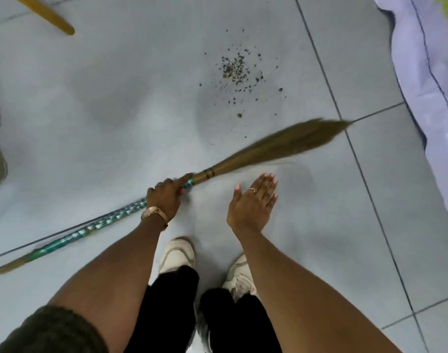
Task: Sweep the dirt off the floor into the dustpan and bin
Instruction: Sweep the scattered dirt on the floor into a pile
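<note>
One left hand (165,197) grips broom (256,154) — bristles blurred, seemingly near dirt (236,70)

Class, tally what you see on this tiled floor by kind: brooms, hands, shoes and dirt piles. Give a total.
Grass brooms with teal-wrapped handle: 1
Bare hands, left and right: 2
White shoes: 2
Dark dirt piles: 1
Total: 6

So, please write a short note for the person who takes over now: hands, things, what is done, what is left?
Left hand: closed on the broom handle, its grip just below the bristles.
Right hand: open, empty, beside the broom.
Dirt: small pile on the tile floor, beyond the bristles, with loose specks around it.
Done: dirt mostly gathered.
Left: no dustpan or bin in view; fetch them, sweep the pile in, empty it.
</note>
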`<act>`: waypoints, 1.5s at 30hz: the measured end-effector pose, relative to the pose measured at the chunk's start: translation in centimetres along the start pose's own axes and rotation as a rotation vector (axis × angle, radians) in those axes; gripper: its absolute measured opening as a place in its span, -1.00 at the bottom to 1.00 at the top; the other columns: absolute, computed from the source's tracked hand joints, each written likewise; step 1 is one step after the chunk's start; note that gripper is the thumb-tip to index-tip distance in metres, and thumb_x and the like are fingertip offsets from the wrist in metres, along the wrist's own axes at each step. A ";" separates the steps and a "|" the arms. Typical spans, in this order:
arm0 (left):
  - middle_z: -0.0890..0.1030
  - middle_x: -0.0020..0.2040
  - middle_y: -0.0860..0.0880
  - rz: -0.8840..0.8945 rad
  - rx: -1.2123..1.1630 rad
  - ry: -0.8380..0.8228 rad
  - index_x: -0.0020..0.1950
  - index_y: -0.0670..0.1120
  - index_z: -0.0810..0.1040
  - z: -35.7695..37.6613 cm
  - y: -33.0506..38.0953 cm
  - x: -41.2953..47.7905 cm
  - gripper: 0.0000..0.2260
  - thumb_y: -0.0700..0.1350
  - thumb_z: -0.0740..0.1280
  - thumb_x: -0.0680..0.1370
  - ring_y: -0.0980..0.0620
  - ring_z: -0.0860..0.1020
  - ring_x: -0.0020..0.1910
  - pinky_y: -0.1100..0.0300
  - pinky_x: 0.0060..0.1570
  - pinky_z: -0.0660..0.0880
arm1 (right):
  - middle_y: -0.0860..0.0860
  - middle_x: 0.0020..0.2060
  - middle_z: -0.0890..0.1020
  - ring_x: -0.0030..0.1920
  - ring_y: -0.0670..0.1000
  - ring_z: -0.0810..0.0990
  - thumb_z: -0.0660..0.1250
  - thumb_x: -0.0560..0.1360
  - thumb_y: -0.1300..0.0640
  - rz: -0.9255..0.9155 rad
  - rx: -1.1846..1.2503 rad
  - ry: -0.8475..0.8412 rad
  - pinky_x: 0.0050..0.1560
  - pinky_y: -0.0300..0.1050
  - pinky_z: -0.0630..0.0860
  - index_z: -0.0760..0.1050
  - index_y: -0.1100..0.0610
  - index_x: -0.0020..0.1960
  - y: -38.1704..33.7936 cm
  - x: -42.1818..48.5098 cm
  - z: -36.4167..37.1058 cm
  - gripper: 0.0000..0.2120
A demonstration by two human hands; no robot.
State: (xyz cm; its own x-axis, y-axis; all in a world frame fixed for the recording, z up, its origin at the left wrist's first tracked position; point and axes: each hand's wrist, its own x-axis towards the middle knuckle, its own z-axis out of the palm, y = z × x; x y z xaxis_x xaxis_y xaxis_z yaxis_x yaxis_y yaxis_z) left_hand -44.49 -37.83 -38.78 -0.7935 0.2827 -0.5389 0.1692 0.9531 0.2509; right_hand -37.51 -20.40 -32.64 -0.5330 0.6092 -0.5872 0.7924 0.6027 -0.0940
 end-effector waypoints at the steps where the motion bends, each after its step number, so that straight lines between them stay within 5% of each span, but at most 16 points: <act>1: 0.59 0.02 -0.16 -0.004 -0.028 0.015 0.45 0.25 0.29 0.0 -0.1 0.8 -0.52 -0.14 0.19 0.58 -0.24 0.55 0.02 -0.05 0.00 0.42 | 0.14 0.58 -0.18 0.59 0.12 -0.21 -0.08 0.64 -0.12 -0.013 -0.001 0.003 0.59 0.04 -0.17 -0.25 0.25 0.57 -0.1 0.3 0.0 -0.32; 14: 0.56 0.15 -0.21 -0.126 -0.250 0.142 0.46 0.18 0.28 -5.5 2.8 8.3 -0.60 -0.09 0.11 0.64 -0.24 0.52 0.12 -0.09 0.13 0.45 | 0.15 0.58 -0.20 0.59 0.11 -0.24 -0.08 0.65 -0.10 -0.108 -0.019 0.047 0.59 0.04 -0.20 -0.27 0.25 0.56 -4.8 3.8 -2.2 -0.33; 19: 0.60 0.13 -0.16 -0.161 -0.500 0.251 0.42 0.16 0.34 -9.9 3.4 6.2 -0.63 -0.10 0.13 0.63 -0.22 0.53 0.10 -0.12 0.13 0.50 | 0.14 0.58 -0.18 0.59 0.12 -0.22 -0.09 0.65 -0.11 -0.131 -0.001 0.043 0.60 0.06 -0.17 -0.26 0.25 0.56 -6.9 1.4 -5.2 -0.33; 24: 0.58 0.21 -0.18 -0.373 -0.716 0.364 0.41 0.10 0.39 -11.8 0.7 3.6 -0.59 -0.22 0.15 0.60 -0.22 0.53 0.15 0.01 0.17 0.46 | 0.16 0.58 -0.18 0.59 0.13 -0.22 -0.10 0.65 -0.10 -0.175 -0.003 0.026 0.60 0.07 -0.16 -0.26 0.25 0.56 -8.6 -0.3 -7.2 -0.34; 31: 0.55 0.24 -0.26 -0.705 -0.721 0.265 0.48 0.03 0.30 -6.0 -3.9 -0.3 -0.54 -0.27 0.14 0.60 -0.31 0.50 0.19 -0.05 0.23 0.41 | 0.13 0.58 -0.22 0.58 0.10 -0.26 -0.11 0.66 -0.10 -0.204 -0.009 0.006 0.60 0.06 -0.19 -0.30 0.24 0.55 -8.5 0.6 -5.9 -0.34; 45: 0.55 0.20 -0.29 -0.458 -0.740 0.025 0.52 0.10 0.21 0.0 6.4 -1.1 -0.50 -0.26 0.13 0.62 -0.30 0.52 0.19 -0.07 0.19 0.45 | 0.13 0.58 -0.19 0.59 0.10 -0.23 -0.07 0.65 -0.09 -0.079 0.039 -0.014 0.59 0.03 -0.18 -0.29 0.23 0.56 -5.6 0.1 -4.5 -0.33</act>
State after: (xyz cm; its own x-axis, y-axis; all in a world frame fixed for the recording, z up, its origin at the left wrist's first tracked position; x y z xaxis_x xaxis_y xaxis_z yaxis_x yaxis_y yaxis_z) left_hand -42.51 -32.01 -36.58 -0.7044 -0.1219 -0.6993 -0.5864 0.6550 0.4765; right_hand -43.35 -21.36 -28.58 -0.5901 0.5533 -0.5879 0.7595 0.6274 -0.1718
